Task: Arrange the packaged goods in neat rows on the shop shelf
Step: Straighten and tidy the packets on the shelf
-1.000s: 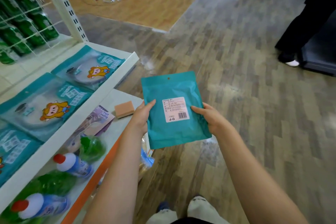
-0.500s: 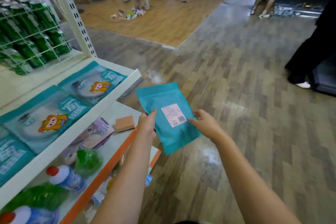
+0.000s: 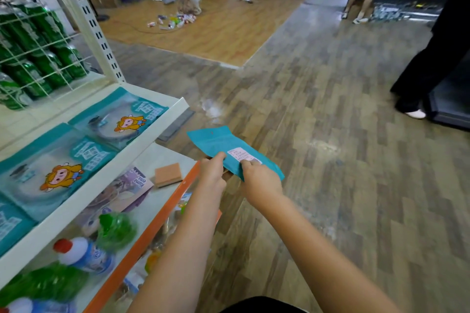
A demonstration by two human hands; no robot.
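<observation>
A teal packet (image 3: 216, 143) with a white label hangs over the floor, tilted nearly flat with its back side up. My left hand (image 3: 213, 173) grips its near left edge and my right hand (image 3: 259, 180) pinches its near right part, thumb on the label. To the left, the white shelf (image 3: 162, 122) carries matching teal packets face up, one at its far end (image 3: 122, 119) and one nearer me (image 3: 58, 168), each printed with a cartoon figure. The held packet is just right of the shelf's front edge.
Green cans (image 3: 33, 58) sit behind a wire grid at the back left. The lower orange-edged shelf (image 3: 157, 223) holds a sponge (image 3: 167, 174), a purple packet and bottles. One person crouches by scattered goods far off; another in black stands at right (image 3: 432, 58).
The packet has tipped from facing me to nearly flat and swung left toward the shelf. My hands have come closer together on its near end. The view has lifted.
</observation>
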